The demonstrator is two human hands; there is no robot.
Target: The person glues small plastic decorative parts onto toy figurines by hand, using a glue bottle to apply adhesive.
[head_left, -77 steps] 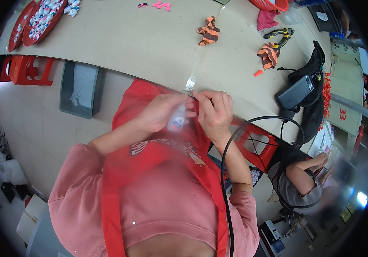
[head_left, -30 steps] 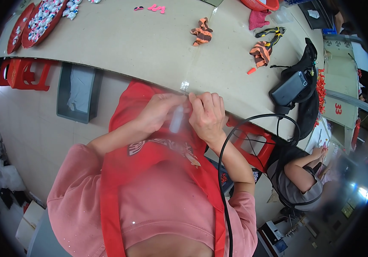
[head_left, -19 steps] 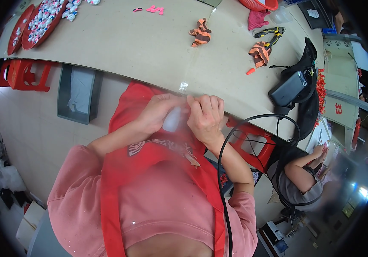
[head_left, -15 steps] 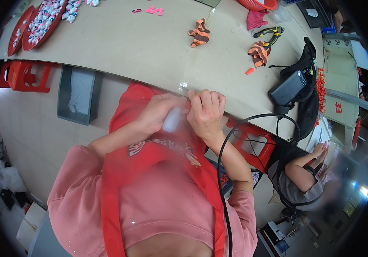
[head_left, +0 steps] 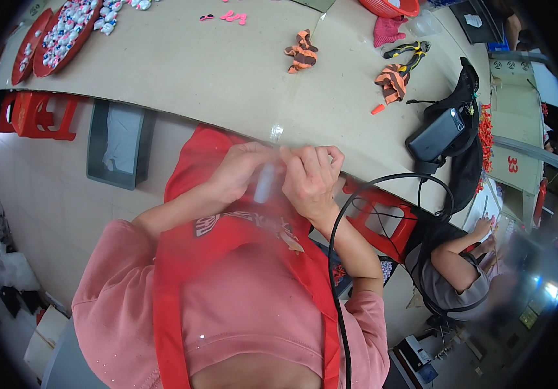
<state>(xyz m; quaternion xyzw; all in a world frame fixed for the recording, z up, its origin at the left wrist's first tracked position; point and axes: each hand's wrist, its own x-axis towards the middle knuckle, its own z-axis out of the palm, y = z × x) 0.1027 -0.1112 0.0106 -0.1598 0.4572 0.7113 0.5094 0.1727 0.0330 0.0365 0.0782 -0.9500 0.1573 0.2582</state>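
Just off the near edge of the table, my left hand and my right hand meet with their fingertips close together. Both are closed in a pinch. Between them shows a pale, whitish oblong piece, blurred, beside the left palm. Whatever is at the fingertips is too small or hidden to name. On the table ahead lies an orange-and-brown striped cloth piece. A second striped cloth piece rests farther right by yellow-and-black pliers, with a small orange-red piece close by.
Red trays of small white figures stand at the far left, and pink pieces lie at the back. A phone on a black bag and a looping black cable are at right. A co-worker sits beyond.
My right hand has drawn back slightly from the table edge, its fingers turning a little. The whitish piece looks narrower and has shifted slightly right. The left hand has barely moved.
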